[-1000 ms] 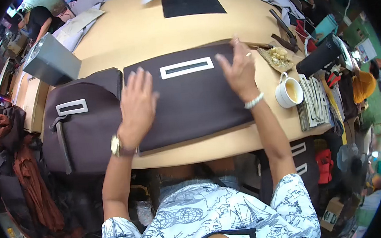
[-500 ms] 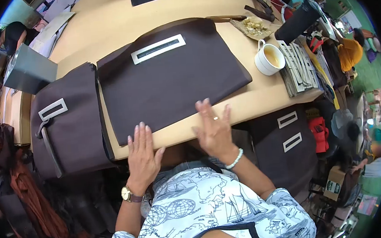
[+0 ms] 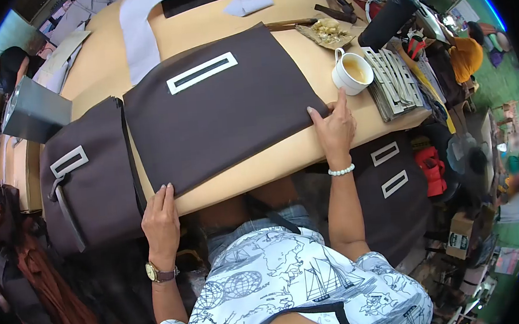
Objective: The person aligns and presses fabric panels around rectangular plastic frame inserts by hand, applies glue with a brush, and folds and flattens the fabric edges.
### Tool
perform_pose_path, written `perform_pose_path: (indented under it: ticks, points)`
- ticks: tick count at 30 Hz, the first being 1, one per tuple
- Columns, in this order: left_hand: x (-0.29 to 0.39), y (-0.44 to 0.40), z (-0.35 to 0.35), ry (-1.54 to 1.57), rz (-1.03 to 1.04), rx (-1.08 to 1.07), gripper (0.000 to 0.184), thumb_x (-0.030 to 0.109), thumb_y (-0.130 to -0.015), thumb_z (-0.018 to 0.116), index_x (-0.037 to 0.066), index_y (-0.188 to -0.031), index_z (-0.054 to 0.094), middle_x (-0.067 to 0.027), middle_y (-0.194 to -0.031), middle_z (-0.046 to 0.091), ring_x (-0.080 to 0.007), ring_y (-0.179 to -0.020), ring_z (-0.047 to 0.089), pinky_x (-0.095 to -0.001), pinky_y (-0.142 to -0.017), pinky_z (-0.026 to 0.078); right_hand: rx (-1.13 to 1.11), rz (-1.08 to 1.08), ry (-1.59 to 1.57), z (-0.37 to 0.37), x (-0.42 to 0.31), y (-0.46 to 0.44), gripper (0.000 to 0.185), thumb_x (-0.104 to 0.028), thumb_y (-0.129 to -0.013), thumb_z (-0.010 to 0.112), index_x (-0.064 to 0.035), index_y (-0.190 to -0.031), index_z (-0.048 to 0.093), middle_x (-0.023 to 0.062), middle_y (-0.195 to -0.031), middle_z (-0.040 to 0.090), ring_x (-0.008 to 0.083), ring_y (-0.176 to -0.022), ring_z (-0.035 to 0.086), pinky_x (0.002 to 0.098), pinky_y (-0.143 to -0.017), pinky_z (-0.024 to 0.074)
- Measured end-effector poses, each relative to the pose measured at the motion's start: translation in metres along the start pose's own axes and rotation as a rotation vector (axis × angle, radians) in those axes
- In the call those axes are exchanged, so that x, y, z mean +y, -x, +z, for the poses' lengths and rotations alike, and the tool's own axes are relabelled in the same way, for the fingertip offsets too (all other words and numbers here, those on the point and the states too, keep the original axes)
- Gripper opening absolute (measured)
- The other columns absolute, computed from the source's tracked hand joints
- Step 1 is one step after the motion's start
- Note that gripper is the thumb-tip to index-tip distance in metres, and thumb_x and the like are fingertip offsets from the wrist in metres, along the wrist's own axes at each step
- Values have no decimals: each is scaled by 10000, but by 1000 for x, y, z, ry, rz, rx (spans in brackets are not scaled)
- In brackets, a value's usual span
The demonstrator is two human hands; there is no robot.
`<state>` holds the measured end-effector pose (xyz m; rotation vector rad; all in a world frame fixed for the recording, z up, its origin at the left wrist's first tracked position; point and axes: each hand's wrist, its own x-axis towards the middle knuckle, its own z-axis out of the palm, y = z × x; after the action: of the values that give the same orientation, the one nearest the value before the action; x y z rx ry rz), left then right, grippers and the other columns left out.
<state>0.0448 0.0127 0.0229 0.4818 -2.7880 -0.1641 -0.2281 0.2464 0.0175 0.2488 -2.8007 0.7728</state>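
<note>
A dark brown sheet (image 3: 225,110) lies on the tan table (image 3: 248,172), with a white rectangular frame (image 3: 202,72) near its far edge. My left hand (image 3: 162,221) has its fingers together at the sheet's near left corner. At the near right corner, my right hand (image 3: 335,128) grips the edge between thumb and fingers, its index finger pointing toward the cup. Left of the sheet is a stack of dark brown pieces (image 3: 99,174) with a white frame (image 3: 69,162) and a hammer (image 3: 68,213) on it.
A white cup (image 3: 352,72) of light brown liquid stands right of the sheet, beside a stack of pale strips (image 3: 392,81). A metal box (image 3: 36,109) is at left. A pale cut-out sheet (image 3: 140,43) lies at the far side, near a black cylinder (image 3: 389,18).
My hands have moved apart to the sheet's two near corners, the right one taking its edge. The sheet's raised far edge now lies flatter. A pale cut-out sheet has come onto the far table.
</note>
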Motion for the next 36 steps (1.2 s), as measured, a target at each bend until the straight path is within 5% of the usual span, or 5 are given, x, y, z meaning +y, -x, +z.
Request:
perform_pose_path:
  ticks: [9,19,24,30,36]
  points:
    - [10,11,-18,226,-22,258,237,-72,-726,618,-14,-954,644,-140,-915,615,-284,-791,602,-355,-695,489,89,27,-591,7,35,-13,635,35,-705,658,41,-1280,389,161,-851,603,255,-766,606,347,-703,480]
    - [40,71,-16,1451,-853,-123,174,-63,-793,566,-49,-937,664,-78,-927,605,-113,-713,585,-202,-624,466,164,285,-777,-10,27,25,916,-125,-780,688,64,-1395,37,219,-1048,572,219,-895,588,283,-809,463]
    - [30,49,-21,1683,-665,-131,602,353,-807,584,-41,-1248,474,-73,-1100,550,-105,-957,543,-262,-782,453,115,320,-822,-10,13,26,991,-156,-756,719,83,-1388,-6,220,-995,593,239,-896,595,290,-800,468]
    - [4,-32,1,1386,-734,89,461,-20,-873,519,43,-1323,438,76,-801,450,32,-524,264,-124,-423,223,183,74,-612,8,-4,21,974,-39,-740,666,53,-1397,-48,309,-1206,460,328,-1044,553,354,-915,431]
    - [-1,-49,10,1534,-495,-110,521,-98,-785,466,-37,-1301,422,-135,-1282,459,-198,-1104,524,-291,-922,439,372,-25,-738,-29,9,24,914,45,-752,596,19,-1421,-27,294,-1455,139,316,-1361,203,321,-1102,184]
